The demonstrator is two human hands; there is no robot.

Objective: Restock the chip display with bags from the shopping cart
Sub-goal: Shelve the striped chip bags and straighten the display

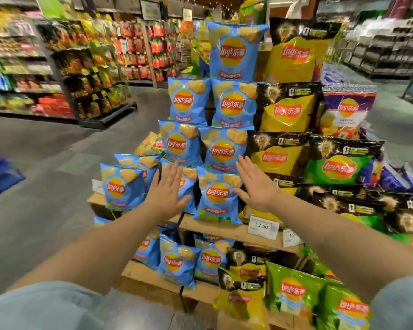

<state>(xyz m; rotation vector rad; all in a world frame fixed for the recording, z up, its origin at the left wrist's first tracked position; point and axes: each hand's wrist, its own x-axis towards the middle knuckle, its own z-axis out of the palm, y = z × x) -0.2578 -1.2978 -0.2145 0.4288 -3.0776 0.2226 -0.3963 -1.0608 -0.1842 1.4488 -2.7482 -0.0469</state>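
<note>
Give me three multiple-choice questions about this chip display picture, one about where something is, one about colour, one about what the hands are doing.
1. Where is the white price tag reading 12.50?
A. On the wooden shelf edge below the right hand
B. On the floor
C. On the topmost bag

2. What colour is the bag between the two hands?
A. Red
B. Blue
C. Black

3. How are the hands?
A. Both gripping bags
B. Both in fists
C. Both open, fingers straight

Answers:
1 A, the tag hangs on the shelf front.
2 B, its front is light blue.
3 C, left hand and right hand show flat palms with straight fingers.
</note>
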